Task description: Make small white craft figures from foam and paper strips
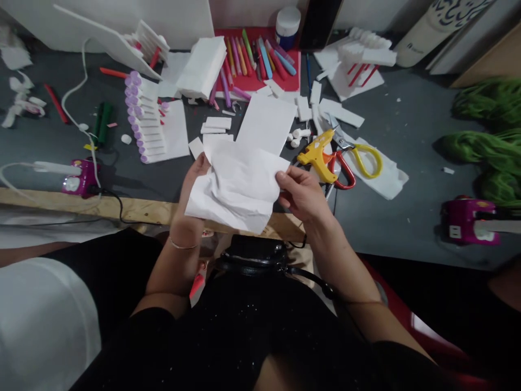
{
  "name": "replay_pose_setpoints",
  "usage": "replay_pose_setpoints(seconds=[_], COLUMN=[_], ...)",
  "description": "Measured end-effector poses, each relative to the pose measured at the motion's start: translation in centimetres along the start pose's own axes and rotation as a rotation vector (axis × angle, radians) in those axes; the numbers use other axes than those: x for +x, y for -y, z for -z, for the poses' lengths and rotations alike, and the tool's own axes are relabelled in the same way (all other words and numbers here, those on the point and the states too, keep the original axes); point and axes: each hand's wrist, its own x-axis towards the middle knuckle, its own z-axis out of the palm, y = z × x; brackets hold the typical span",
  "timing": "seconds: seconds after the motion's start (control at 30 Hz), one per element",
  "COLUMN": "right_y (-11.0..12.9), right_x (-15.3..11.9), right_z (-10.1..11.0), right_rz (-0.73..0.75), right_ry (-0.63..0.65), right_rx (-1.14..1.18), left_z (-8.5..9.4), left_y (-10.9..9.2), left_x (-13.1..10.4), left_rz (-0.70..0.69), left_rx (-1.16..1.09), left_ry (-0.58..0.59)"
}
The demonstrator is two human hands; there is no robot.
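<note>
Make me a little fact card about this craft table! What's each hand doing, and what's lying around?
Left hand: holding the left side of a creased white sheet
Right hand: pinching the sheet's right edge
Right of the sheet: yellow glue gun, scissors with one yellow and one red handle
Left of the sheet: white rolls with purple tips
Far right: green yarn
Back: white-lidded jar

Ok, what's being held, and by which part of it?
A crumpled white sheet: the right hand pinches its right edge; the left hand is at its left side, grip mostly hidden.
</note>
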Motion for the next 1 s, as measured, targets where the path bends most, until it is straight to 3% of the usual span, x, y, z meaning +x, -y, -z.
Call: replay_pose_setpoints(seconds=[0.07,0.1,0.13,0.17,0.27,0.33,0.47,0.7,1.0], right_y=[0.1,0.1,0.2,0.3,0.7,0.9,1.0,1.3,2.7], right_x=[0.0,0.0,0.0,-0.1,-0.2,-0.2,0.1,0.4,1.3], right_z=[-0.3,-0.5,-0.6,-0.8,-1.5,-1.9,-1.4,0.0,0.4], right_rz=[0.095,0.133,0.163,0.188,0.263,0.329,0.461,0.705,0.709], right_ry=[-0.123,-0.173,-0.211,-0.235,-0.269,-0.267,-0.196,-0.181,-0.216], right_rx=[-0.040,-0.082,-0.130,-0.180,-0.286,-0.330,-0.483,-0.721,-0.791], left_z=[0.4,0.3,0.0,-0.6,-3.5,-5.7,-8.0,-8.6,-9.5], left_y=[-0.9,-1.6,-2.3,-2.9,-4.5,-4.8,-4.1,-3.6,-4.0], left_x=[0.7,0.7,0.4,-0.2,-2.7,-3.7,-3.2,-1.5,0.2], left_rz=[-0.087,-0.268,-0.392,-0.424,-0.265,-0.219,-0.233,-0.266,-0.231], left_rx=[-0.030,-0.054,-0.041,-0.005,0.172,0.200,0.130,0.067,0.037], left_ry=[-0.134,-0.336,-0.404,-0.335,0.121,0.257,0.288,0.298,0.329])
